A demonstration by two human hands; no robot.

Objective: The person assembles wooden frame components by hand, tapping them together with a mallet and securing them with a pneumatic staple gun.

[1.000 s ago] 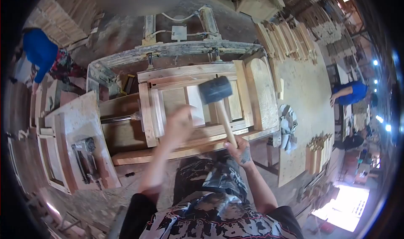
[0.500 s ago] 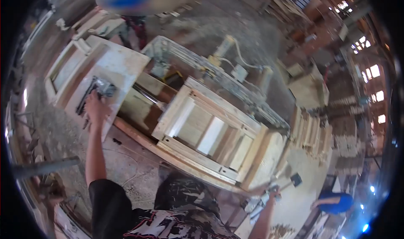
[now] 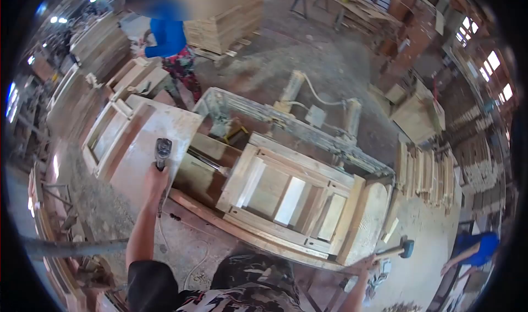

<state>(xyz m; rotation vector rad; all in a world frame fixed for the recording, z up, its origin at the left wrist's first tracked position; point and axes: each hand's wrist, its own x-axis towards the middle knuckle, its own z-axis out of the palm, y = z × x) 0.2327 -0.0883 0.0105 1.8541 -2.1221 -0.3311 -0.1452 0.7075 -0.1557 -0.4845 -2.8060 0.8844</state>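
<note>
My left hand (image 3: 158, 177) is closed round the grip of a dark power tool (image 3: 163, 148), held over the pale wooden board (image 3: 129, 166) at the left. A thin cord or hose (image 3: 161, 224) trails down below this hand; the tool's exact kind does not show. At the lower right, my right hand (image 3: 367, 263) is wrapped round the wooden handle of a mallet (image 3: 406, 249) with a dark head. Between my hands lies a wooden panel frame (image 3: 242, 180) with slats and crosspieces, resting on the bench. A grey metal object (image 3: 379, 276), partly hidden, is close beside my right hand.
Behind the frame runs a dusty metal clamp rail (image 3: 308, 128) with upright cylinders. Wooden strips (image 3: 423, 172) stand stacked at the right. A person in blue (image 3: 168, 37) stands at the upper left, another blue-clad person (image 3: 484, 249) at the lower right. A metal bar (image 3: 77, 247) juts in from the left.
My left hand and the power tool have moved right across the board, and the tool is now upright in view. My right hand still grips the mallet. The view has shifted.
</note>
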